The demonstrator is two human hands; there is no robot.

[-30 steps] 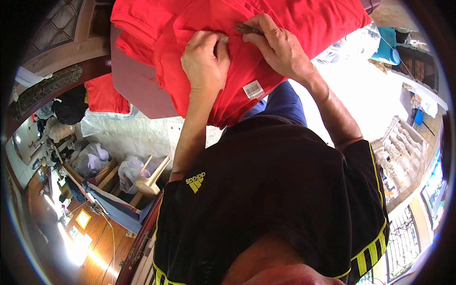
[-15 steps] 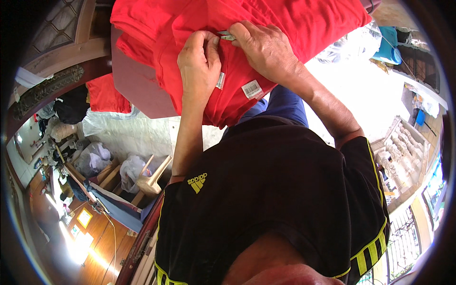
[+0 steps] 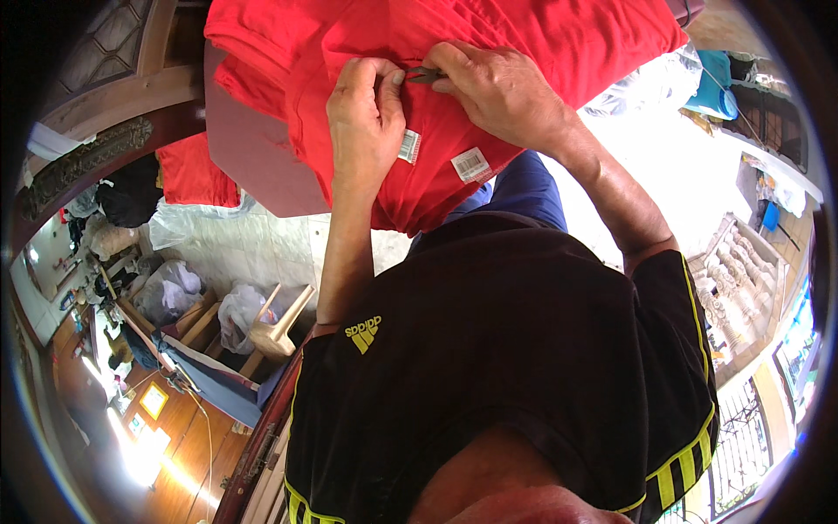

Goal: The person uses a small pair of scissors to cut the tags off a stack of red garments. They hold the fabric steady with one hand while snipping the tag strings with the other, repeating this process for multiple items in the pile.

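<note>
Red garments (image 3: 541, 35) lie heaped on a dull purple tabletop (image 3: 257, 166) and partly over its near edge. My left hand (image 3: 365, 122) is closed in a pinch at the red cloth, thumb against forefinger; whether a thread is in the pinch is too small to see. Small metal thread snips (image 3: 425, 75) sit in the closed fingers of my right hand (image 3: 502, 96), their tips pointing left towards my left fingertips. Below my hands, two white labels show on the red cloth: one label (image 3: 470, 163) lies flat, and another label (image 3: 409, 146) is beside my left wrist.
More red cloth (image 3: 196, 173) lies on clear plastic at the left. A wooden stool (image 3: 278, 336) and plastic bags (image 3: 237, 316) are lower left. Carved pale balusters (image 3: 742, 279) stand at the right, and a blue bag (image 3: 714, 83) sits at the far right.
My right hand and the snips have shifted slightly right and down, turning so the blades look darker. My left hand stays almost in place, and the labels have slid a little right.
</note>
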